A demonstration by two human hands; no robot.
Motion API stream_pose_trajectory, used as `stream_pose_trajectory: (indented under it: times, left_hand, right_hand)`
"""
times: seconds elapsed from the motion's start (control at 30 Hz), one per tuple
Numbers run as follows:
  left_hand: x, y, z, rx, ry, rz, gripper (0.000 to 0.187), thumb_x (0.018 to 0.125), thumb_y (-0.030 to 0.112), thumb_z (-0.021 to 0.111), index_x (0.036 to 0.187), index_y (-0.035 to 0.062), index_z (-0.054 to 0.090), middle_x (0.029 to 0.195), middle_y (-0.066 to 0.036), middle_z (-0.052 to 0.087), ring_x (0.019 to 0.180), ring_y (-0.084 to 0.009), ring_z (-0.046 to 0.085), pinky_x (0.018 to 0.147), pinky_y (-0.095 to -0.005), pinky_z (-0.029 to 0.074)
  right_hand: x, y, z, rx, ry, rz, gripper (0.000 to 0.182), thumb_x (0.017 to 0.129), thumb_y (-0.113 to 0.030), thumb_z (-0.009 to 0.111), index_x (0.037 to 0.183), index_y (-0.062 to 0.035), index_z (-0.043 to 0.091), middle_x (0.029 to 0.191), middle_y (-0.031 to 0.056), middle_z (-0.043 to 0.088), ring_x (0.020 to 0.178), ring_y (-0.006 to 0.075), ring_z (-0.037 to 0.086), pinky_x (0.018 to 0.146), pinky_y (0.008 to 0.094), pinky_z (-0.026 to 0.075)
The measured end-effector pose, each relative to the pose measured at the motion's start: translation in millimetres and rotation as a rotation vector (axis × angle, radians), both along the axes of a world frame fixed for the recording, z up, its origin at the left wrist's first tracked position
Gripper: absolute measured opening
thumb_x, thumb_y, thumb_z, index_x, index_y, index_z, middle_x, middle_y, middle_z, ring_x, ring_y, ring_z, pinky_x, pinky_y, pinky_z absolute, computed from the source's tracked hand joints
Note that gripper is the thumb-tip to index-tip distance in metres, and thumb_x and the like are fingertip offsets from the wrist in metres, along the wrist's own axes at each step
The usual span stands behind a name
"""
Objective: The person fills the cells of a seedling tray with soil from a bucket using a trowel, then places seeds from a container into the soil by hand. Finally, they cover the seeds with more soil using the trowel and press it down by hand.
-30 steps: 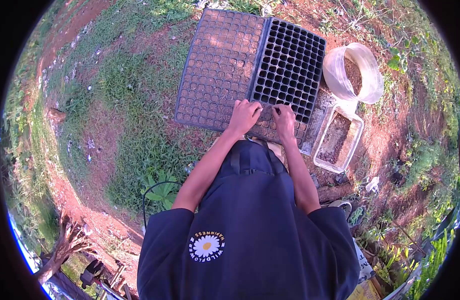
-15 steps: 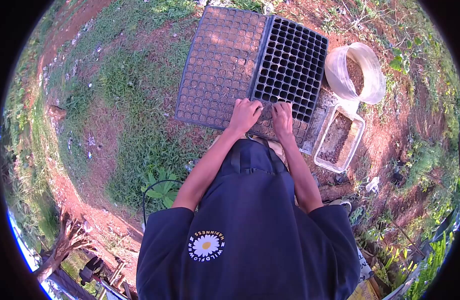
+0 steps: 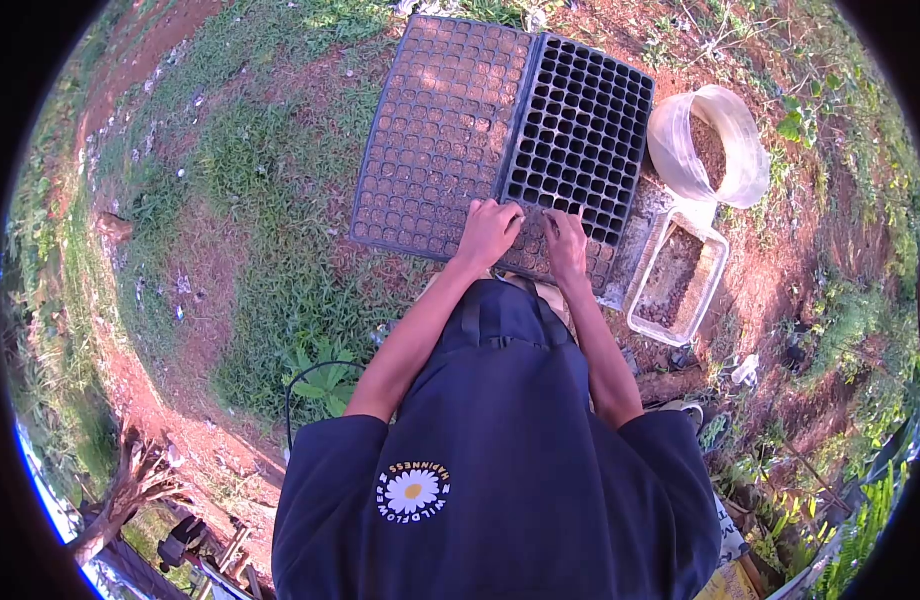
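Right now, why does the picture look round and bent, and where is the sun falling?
Head view: a fisheye lens bends the ground into a bowl and leaves black corners. Sun dapples the soil-filled tray and glares on the clear round tub. The hands, on the near edge of the half-empty tray, are evenly lit and sharp; the edges smear.

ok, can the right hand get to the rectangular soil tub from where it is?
Probably yes. The right hand rests on the near rows of the seedling tray; the rectangular soil tub sits just beside it, open-topped, and nothing lies between them.
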State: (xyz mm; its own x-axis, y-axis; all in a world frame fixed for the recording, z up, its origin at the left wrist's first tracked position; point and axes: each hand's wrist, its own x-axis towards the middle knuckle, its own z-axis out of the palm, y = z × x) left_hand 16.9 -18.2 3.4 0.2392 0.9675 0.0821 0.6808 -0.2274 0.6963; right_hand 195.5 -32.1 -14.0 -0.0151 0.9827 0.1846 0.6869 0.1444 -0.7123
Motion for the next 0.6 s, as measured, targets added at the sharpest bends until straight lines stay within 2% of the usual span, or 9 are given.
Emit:
stream_pose_trajectory:
  times: [0.47,0.53,0.6]
  left_hand:
    - [-1.1,1.3,0.9,-0.019,0.012,0.005,0.009,0.089,0.018,0.064,0.088,0.0096,0.066,0.08,-0.008,0.068,0.084,-0.0266,0.062,0.083,-0.041,0.039]
    - [-0.9,0.6,-3.3,0.062,-0.023,0.024,0.009,0.089,0.021,0.066,0.089,0.0119,0.067,0.07,-0.007,0.062,0.079,-0.0257,0.06,0.079,-0.0396,0.038]
    - [-1.5,-0.2,-6.2,0.047,-0.009,0.013,0.009,0.089,0.02,0.066,0.091,0.012,0.067,0.073,-0.007,0.063,0.082,-0.0253,0.06,0.081,-0.0399,0.039]
  right_hand:
    - [0.2,10.5,-8.4,-0.052,-0.13,0.072,0.013,0.088,-0.006,0.063,0.099,-0.0022,0.059,0.086,0.0172,0.062,0.087,0.0348,0.058,0.08,0.046,0.047]
    - [-0.3,8.2,-7.3,-0.043,-0.13,0.078,0.013,0.088,-0.005,0.062,0.101,-0.003,0.058,0.084,0.017,0.061,0.087,0.0346,0.058,0.08,0.0466,0.047]
    - [-1.2,6.6,-7.1,-0.039,-0.136,0.069,0.013,0.088,-0.004,0.061,0.101,-0.003,0.058,0.083,0.0171,0.061,0.087,0.0345,0.058,0.08,0.0465,0.047]
